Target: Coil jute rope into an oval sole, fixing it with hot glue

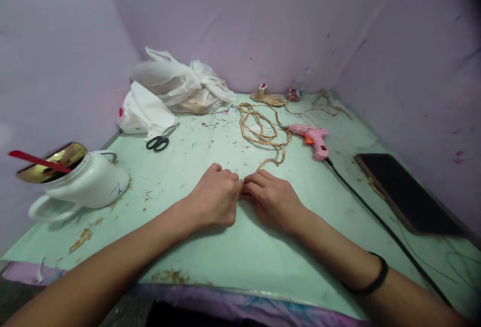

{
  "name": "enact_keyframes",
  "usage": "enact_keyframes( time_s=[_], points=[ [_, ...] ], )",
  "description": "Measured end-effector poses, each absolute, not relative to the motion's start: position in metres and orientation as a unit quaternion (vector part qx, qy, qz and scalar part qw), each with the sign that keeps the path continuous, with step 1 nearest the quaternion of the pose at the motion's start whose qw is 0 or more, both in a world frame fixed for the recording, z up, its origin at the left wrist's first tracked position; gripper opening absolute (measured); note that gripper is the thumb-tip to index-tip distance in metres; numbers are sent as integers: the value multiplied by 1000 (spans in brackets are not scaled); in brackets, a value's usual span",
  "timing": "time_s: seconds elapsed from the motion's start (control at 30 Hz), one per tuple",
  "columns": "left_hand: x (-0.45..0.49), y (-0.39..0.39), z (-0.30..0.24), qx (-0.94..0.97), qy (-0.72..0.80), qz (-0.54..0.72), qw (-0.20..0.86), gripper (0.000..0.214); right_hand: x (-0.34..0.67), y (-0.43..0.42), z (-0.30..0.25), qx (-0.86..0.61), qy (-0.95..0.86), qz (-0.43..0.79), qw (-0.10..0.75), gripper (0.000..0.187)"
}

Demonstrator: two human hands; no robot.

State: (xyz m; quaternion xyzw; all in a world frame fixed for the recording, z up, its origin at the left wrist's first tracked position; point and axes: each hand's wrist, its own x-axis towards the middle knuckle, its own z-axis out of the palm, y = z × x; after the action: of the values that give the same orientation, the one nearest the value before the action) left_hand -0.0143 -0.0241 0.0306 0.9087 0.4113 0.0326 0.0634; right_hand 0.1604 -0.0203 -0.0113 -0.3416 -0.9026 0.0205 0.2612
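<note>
From over the person's shoulder, the head view shows both hands low on the table (244, 259), knuckles up and tips meeting. The left hand (215, 198) is curled into a loose fist and the right hand (273, 201) has its fingers bent inward. Between them they pinch the near end of a braided cord (265, 140). The cord is tan, rough and fibrous like jute. It runs from the fingertips away up the middle of the table into loose, overlapping loops, with more of it trailing toward the far right corner. The tabletop is a smooth pale-green sheet, stained brown in patches and dotted with scraps. Just right of the loops lies a pink glue gun (312, 139) with an orange trigger, its black cable (379, 219) snaking past the right forearm. Beyond that cable a dark flat slab (408, 194) rests along the right edge. At the back sits a small woven piece (268, 97). Crumpled white plastic bags (180, 84) fill the far left, with black-handled scissors (160, 141) just in front. A glossy white jug (93, 182) lies tipped at the left, with a red stick (37, 160) across its gold mouth. A black wristband (372, 279) circles the right wrist. Nothing lies between the hands and the loops.
</note>
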Motion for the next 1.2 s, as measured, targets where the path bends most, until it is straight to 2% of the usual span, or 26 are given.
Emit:
enact_keyframes(
  time_s=[0.1, 0.2, 0.3, 0.5, 0.63, 0.73, 0.83, 1.0, 1.07, 1.2],
  points=[
    [-25, -24, 18, 868, 458, 142, 125, 12, 159, -21, -11, -320, -896, 25, 307, 15],
    [-29, -26, 10, 862, 457, 179, 126, 11, 156, -19, -12, -261, -910, 29, 320, 21],
    [-29, -27, 11, 874, 440, 169, 118, 11, 155, -14, -14, -240, -915, 49, 321, 28],
    [-26, -25, 13, 878, 434, 159, 122, 11, 156, -10, -14, -226, -917, 78, 319, 28],
    [-29, -17, 13, 906, 379, 145, 118, 14, 156, -9, -16, -216, -918, 63, 326, 29],
    [-35, -11, 16, 919, 345, 126, 145, 15, 155, -9, -16, -212, -920, 60, 325, 29],
    [-42, -10, 21, 898, 375, 121, 196, 6, 156, -10, -14, -227, -915, 74, 324, 25],
    [-52, -16, 28, 854, 438, 109, 259, 29, 153, -12, -12, -253, -913, 83, 310, 13],
    [-55, -18, 30, 860, 439, 102, 238, 31, 151, -13, -12, -258, -914, 76, 305, 16],
    [-58, -19, 35, 876, 447, 50, 173, 19, 148, -14, -14, -257, -912, 76, 311, 21]
  ],
)
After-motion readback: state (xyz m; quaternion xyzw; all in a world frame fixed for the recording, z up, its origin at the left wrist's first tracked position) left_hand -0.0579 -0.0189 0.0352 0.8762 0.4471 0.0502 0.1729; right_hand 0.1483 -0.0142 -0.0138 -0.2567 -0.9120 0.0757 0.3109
